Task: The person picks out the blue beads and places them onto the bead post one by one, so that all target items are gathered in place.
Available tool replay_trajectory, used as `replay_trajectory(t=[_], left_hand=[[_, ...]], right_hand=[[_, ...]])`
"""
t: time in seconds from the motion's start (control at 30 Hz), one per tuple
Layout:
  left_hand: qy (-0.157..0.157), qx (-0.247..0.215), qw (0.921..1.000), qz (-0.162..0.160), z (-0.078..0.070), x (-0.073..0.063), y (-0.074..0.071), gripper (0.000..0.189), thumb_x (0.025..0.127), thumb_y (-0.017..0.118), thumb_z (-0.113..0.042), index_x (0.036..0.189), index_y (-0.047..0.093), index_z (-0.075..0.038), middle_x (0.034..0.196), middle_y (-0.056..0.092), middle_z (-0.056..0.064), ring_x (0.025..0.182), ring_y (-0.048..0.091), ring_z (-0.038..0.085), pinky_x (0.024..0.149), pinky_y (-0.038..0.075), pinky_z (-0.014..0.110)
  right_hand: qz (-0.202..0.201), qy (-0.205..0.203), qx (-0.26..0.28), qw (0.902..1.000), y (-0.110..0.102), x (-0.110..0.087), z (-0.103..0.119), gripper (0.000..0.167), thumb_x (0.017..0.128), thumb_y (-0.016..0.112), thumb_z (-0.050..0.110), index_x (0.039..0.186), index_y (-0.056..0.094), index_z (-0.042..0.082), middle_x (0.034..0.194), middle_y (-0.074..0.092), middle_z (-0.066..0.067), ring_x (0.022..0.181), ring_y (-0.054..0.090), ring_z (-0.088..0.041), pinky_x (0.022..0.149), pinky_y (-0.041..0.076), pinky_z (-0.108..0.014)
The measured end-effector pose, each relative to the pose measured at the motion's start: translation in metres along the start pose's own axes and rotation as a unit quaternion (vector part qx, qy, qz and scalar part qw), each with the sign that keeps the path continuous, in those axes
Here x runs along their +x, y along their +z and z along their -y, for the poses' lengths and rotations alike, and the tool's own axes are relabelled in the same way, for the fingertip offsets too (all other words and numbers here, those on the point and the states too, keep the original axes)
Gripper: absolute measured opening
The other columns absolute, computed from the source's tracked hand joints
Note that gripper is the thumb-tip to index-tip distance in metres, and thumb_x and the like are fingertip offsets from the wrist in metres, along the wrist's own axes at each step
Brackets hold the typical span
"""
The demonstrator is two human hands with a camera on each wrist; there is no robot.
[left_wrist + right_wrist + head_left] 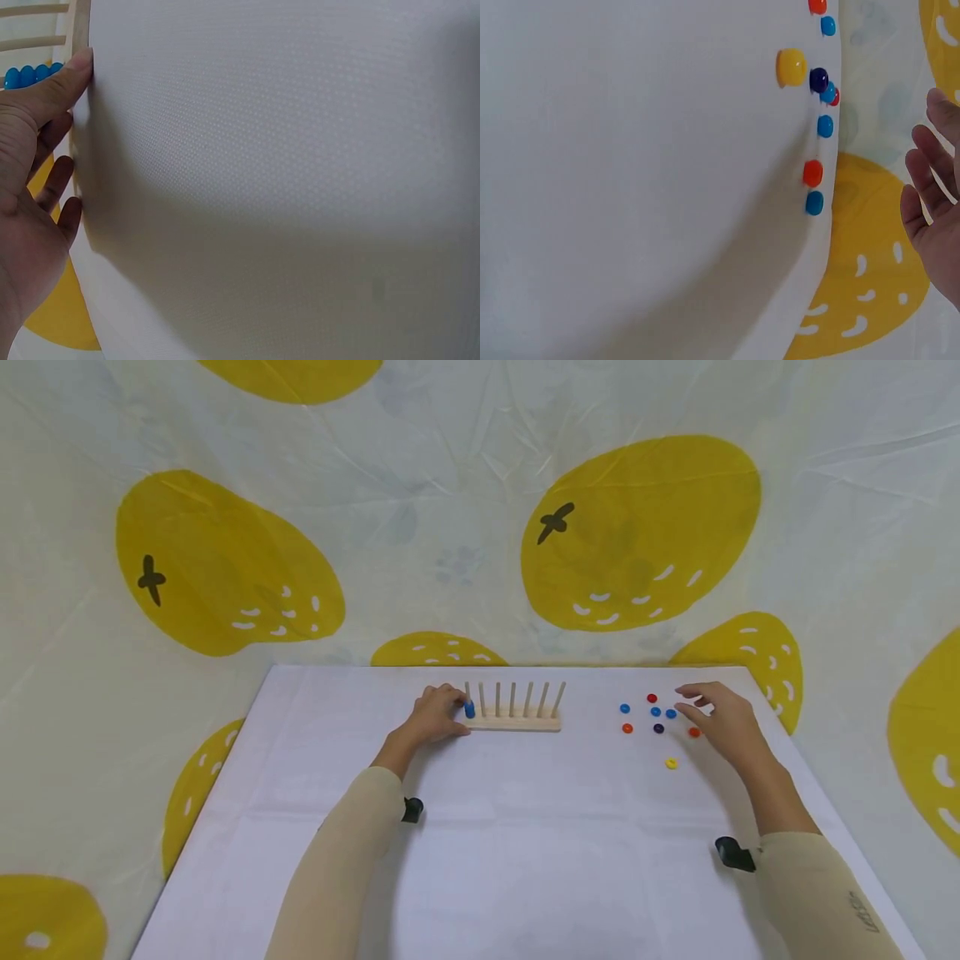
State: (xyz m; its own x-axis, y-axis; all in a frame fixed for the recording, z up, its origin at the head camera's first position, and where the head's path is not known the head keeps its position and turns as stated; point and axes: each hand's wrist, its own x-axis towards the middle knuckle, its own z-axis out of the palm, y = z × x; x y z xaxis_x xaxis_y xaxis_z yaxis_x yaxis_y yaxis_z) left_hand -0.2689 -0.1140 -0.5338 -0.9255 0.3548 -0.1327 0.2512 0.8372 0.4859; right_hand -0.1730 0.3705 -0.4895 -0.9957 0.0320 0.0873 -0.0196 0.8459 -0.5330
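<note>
A wooden peg rack (517,723) with a row of upright pegs stands toward the back of the table. My left hand (435,714) holds its left end, the thumb (79,64) against the front of the base. Blue beads (469,710) are stacked on the leftmost peg, partly behind that hand; the left wrist view shows several (28,75). My right hand (722,720) hovers at the right, thumb and fingers apart, holding nothing. Close to it lie loose beads: blue (671,714), orange (694,732), red (652,698), dark blue (658,728) and yellow (671,763).
The white-covered table (525,860) reaches back to a hanging cloth (450,527) printed with yellow fruit. Farther left among the loose beads are another blue bead (625,708) and an orange one (627,728). Dark wrist devices (735,855) show at both sleeves.
</note>
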Motion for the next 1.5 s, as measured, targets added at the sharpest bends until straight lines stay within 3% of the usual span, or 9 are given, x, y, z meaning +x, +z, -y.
replay_trajectory(t=[0.23,0.53,0.83,1.1,1.5], left_hand=[[0.007,-0.001,1.0000,0.002,-0.002,-0.002,0.000,0.054,0.083,0.088,-0.030,0.130,0.067,-0.014,0.133,0.061,0.003,0.125,0.044,0.027,0.114,0.034,0.049],[0.003,-0.001,1.0000,0.001,-0.002,-0.004,-0.001,0.055,0.083,0.088,-0.030,0.130,0.067,-0.013,0.132,0.061,0.003,0.125,0.045,0.027,0.114,0.035,0.049],[0.003,0.001,1.0000,-0.004,-0.002,-0.003,-0.001,0.055,0.083,0.088,-0.030,0.130,0.067,-0.013,0.131,0.062,0.002,0.124,0.045,0.026,0.113,0.035,0.048],[-0.002,0.001,1.0000,-0.004,-0.002,-0.002,0.000,0.056,0.083,0.088,-0.030,0.132,0.066,-0.014,0.132,0.061,0.002,0.123,0.045,0.026,0.113,0.035,0.047],[0.010,0.005,0.9999,-0.007,-0.001,-0.002,-0.002,0.056,0.082,0.089,-0.030,0.131,0.067,-0.013,0.130,0.062,0.003,0.120,0.046,0.027,0.109,0.037,0.048]], right_hand=[[-0.005,0.015,-0.015,0.9998,-0.007,-0.003,-0.031,0.039,0.102,0.066,0.025,0.136,0.062,0.005,0.132,0.059,-0.026,0.117,0.053,-0.046,0.093,0.050,-0.063],[0.072,0.059,-0.021,0.9955,-0.007,-0.007,-0.055,0.046,0.103,0.062,0.022,0.143,0.054,0.001,0.134,0.054,-0.030,0.116,0.051,-0.048,0.096,0.049,-0.064],[0.100,0.085,-0.019,0.9912,0.001,-0.002,-0.068,0.048,0.103,0.063,0.019,0.146,0.051,0.001,0.136,0.053,-0.031,0.115,0.050,-0.046,0.102,0.045,-0.066],[0.088,0.082,-0.023,0.9925,0.007,-0.001,-0.072,0.039,0.102,0.063,0.014,0.137,0.057,-0.001,0.128,0.053,-0.030,0.108,0.051,-0.044,0.100,0.046,-0.064],[0.072,0.111,-0.019,0.9910,0.012,-0.004,-0.067,0.036,0.103,0.061,0.015,0.133,0.057,-0.004,0.128,0.053,-0.030,0.108,0.051,-0.044,0.102,0.045,-0.065]])
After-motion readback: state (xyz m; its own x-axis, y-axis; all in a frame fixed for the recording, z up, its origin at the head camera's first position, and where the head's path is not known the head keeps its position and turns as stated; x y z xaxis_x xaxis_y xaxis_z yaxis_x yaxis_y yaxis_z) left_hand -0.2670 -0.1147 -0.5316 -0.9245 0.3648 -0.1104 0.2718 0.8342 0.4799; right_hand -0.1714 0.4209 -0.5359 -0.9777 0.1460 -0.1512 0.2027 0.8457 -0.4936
